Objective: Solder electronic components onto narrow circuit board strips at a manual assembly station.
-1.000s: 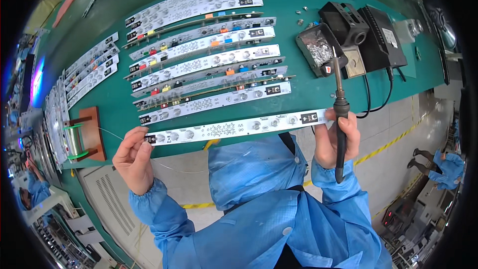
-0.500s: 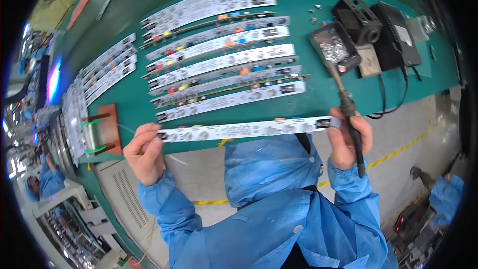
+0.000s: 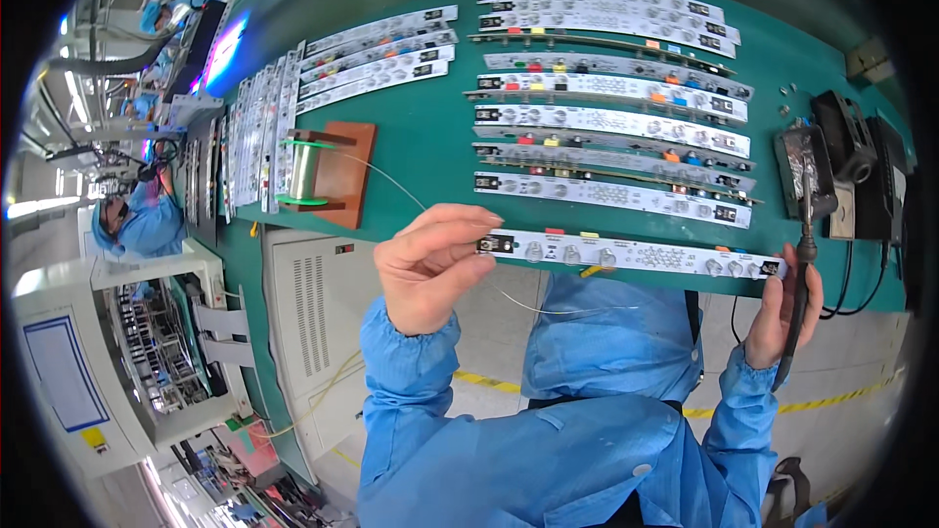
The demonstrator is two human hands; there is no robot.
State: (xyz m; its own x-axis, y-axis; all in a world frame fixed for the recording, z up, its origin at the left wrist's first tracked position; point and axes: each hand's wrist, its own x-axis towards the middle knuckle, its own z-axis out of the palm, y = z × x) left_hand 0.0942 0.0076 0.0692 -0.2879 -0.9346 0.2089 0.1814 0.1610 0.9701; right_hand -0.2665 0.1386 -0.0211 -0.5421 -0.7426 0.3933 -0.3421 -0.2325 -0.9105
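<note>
My left hand [image 3: 430, 269] pinches the left end of a long, narrow white circuit board [image 3: 636, 255] between thumb and fingers. The fingers of my right hand [image 3: 779, 318] hold its right end. Round lens-like parts and small coloured connectors line the board, which is level with the bench's front edge. A soldering iron [image 3: 796, 308] also rests in my right hand, its tip pointing away from me toward a black tray [image 3: 788, 168]. Solder wire [image 3: 391, 183] runs from a spool [image 3: 305, 172] to my left hand, and its loose end hangs below that hand.
Several similar boards [image 3: 611, 119] lie in rows on the green bench [image 3: 421, 137], and more [image 3: 262, 137] stand at the left. The spool sits on a brown stand [image 3: 354, 176]. Black soldering equipment [image 3: 843, 142] is at the right. Farther left, a person [image 3: 142, 220] in blue sits.
The view has swung left, so the bench, boards and tray appear farther right. Both hands still hold the same circuit board, and the soldering iron stays in my right hand.
</note>
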